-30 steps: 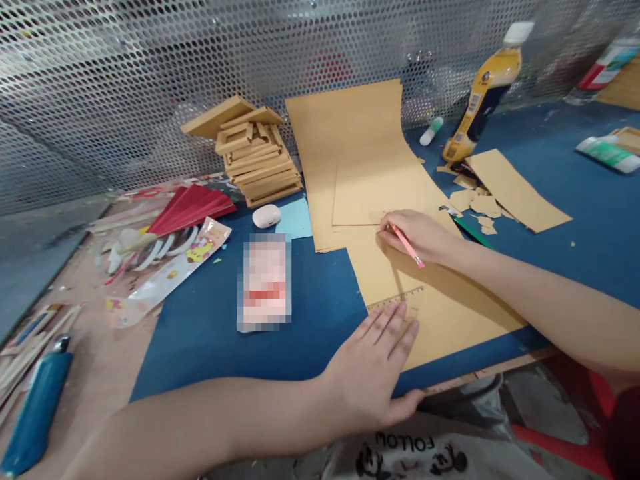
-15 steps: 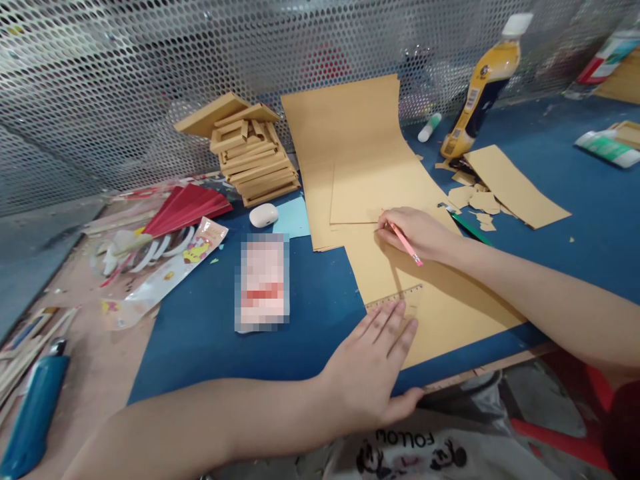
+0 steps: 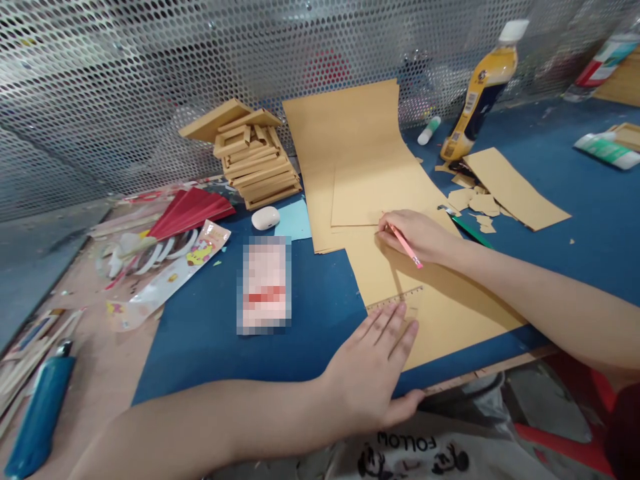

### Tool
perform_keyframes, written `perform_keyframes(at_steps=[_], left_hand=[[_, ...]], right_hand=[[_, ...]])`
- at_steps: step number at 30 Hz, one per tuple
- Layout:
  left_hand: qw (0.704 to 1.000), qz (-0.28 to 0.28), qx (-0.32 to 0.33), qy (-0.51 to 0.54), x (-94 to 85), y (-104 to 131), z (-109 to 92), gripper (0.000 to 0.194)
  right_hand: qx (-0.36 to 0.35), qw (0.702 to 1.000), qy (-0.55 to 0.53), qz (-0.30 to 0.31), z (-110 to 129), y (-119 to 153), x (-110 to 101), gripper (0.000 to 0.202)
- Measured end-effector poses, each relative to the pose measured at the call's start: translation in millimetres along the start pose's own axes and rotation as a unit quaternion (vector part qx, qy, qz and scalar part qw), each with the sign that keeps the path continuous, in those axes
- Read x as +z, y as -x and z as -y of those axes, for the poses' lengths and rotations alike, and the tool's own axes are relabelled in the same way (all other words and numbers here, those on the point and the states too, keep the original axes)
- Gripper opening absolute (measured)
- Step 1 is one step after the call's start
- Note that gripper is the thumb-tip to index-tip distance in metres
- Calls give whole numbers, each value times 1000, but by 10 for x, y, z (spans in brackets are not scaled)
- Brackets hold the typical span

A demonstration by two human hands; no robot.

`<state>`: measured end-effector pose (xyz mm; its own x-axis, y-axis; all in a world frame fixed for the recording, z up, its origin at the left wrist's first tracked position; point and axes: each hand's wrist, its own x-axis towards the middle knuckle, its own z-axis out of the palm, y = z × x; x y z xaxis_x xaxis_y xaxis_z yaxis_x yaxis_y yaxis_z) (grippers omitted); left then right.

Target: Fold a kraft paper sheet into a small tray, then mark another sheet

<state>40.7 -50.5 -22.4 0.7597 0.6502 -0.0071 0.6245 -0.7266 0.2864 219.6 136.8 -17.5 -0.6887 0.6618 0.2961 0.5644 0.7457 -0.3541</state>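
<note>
My left hand (image 3: 374, 363) lies flat near the table's front edge, fingers stretched over a clear set square (image 3: 415, 300) with a marked scale. The set square rests on a sheet of brown card (image 3: 465, 293), and my palm covers most of it. Farther up the same sheet, my right hand (image 3: 413, 233) is closed around a pink pencil (image 3: 406, 248). The pencil's eraser end points toward me; its tip is hidden behind my fingers. Just beyond this hand, a smaller brown piece (image 3: 370, 197) lies on larger brown sheets (image 3: 345, 127) that lean up against the mesh.
A stack of folded card pieces (image 3: 263, 167) stands at the back left, near a white earbud case (image 3: 265, 218) and a blurred pink item (image 3: 265, 287). A yellow bottle (image 3: 480, 93), card scraps (image 3: 473, 199) and a green pen-like tool (image 3: 470, 229) are right. A blue-handled tool (image 3: 40, 413) lies far left.
The view has shifted very slightly. Both hands, the set square and the pencil keep their places on the card.
</note>
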Motion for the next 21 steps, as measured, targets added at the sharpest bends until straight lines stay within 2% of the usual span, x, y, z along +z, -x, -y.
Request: perform_keyframes(at_steps=[21], left_hand=[[1000,16,-3,-4,-17,-9,-18,73]], right_hand=[[-8,1000,-4,-6,-18,13,4,5]])
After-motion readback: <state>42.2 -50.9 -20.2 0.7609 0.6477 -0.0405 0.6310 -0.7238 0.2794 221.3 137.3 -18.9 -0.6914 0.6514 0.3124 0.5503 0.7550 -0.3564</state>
